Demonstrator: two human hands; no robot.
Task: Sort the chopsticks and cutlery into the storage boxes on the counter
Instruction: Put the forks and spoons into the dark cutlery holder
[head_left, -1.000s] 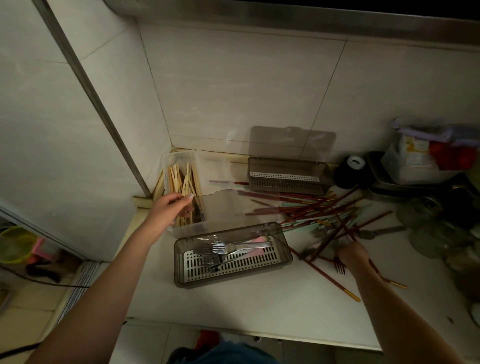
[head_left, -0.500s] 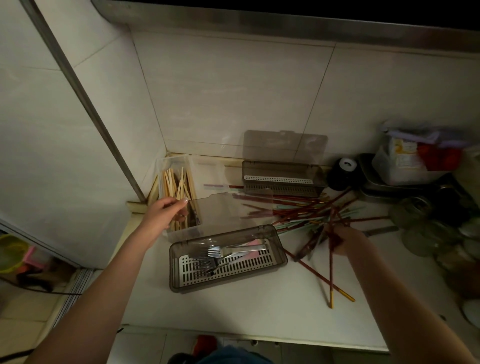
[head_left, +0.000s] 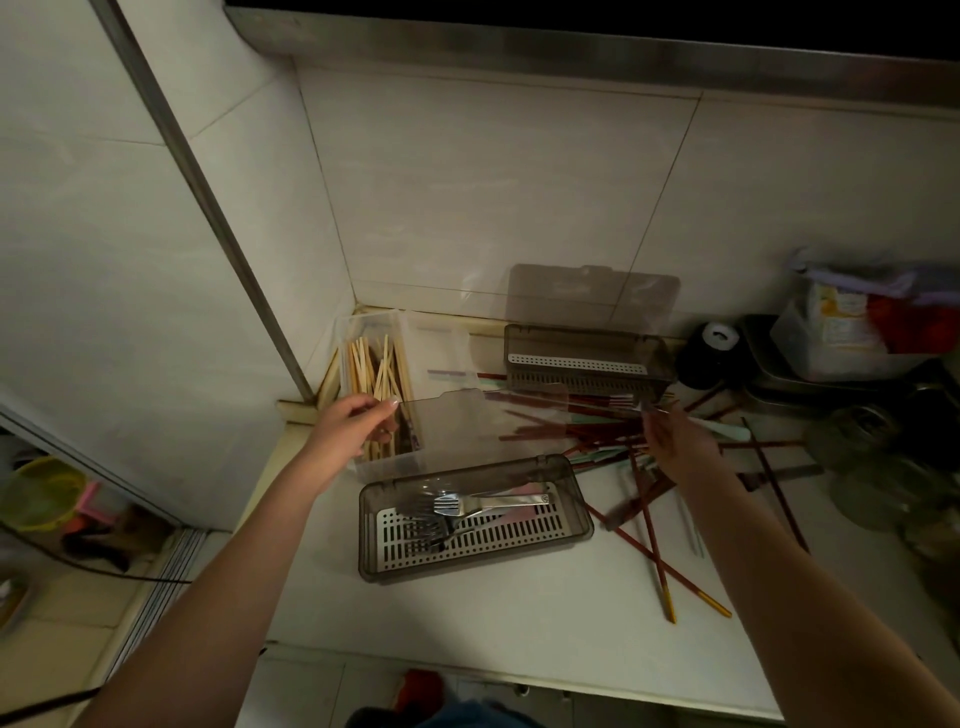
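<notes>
The left hand (head_left: 349, 427) reaches over the clear plastic storage box (head_left: 375, 332) in the back left corner of the white counter (head_left: 498, 613), its fingers curled down onto the pale wooden chopsticks (head_left: 370, 374) that lie inside; whether it grips any of them cannot be told. The box's clear lid (head_left: 457, 426) hangs open toward the right. Just in front of it stands a smoky grey plastic box with a slotted white drain tray (head_left: 576, 519), holding several steel forks (head_left: 467, 506) at its left and middle. A second smoky grey box (head_left: 587, 364) sits against the back wall with its lid raised. The right hand (head_left: 675, 447) hovers above the loose heap of dark red chopsticks (head_left: 582, 431) spread over the middle and right of the counter; it is blurred, and a thin stick seems to pass by its fingers, but whether they pinch it cannot be told. Two red chopsticks with yellow tips (head_left: 665, 592) lie toward the front edge. At the right end stand a black cup (head_left: 706, 353), a plastic-wrapped container (head_left: 852, 322) and glass jars (head_left: 878, 467)
</notes>
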